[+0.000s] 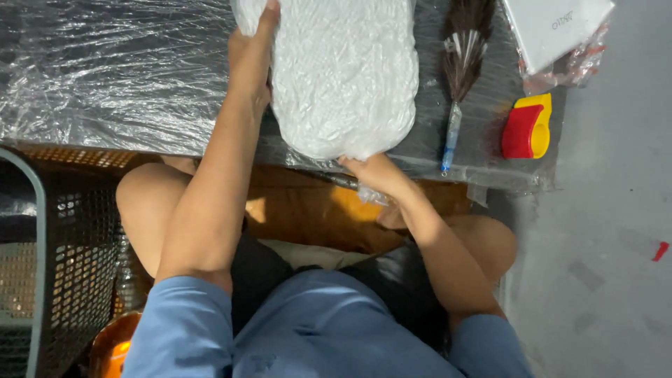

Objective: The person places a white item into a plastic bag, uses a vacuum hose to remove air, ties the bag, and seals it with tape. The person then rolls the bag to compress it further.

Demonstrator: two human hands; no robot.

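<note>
Your left hand [250,59] and right hand [374,171] grasp opposite ends of the white wrapped bundle [343,73], beside the brush [458,63]; it looks soft, light and slippery, so grip the ends firmly.

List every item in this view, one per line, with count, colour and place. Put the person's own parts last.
wrapped bundle: one, white, top centre on the table
table cover: one, clear film over dark top, across the upper view
feather duster: one, brown with blue handle, right of the bundle
tape dispenser: one, red and yellow, right table edge
flat box: one, white, top right
mesh basket: one, dark, lower left
left hand: one, on the bundle's left side
right hand: one, at the bundle's near end
</note>
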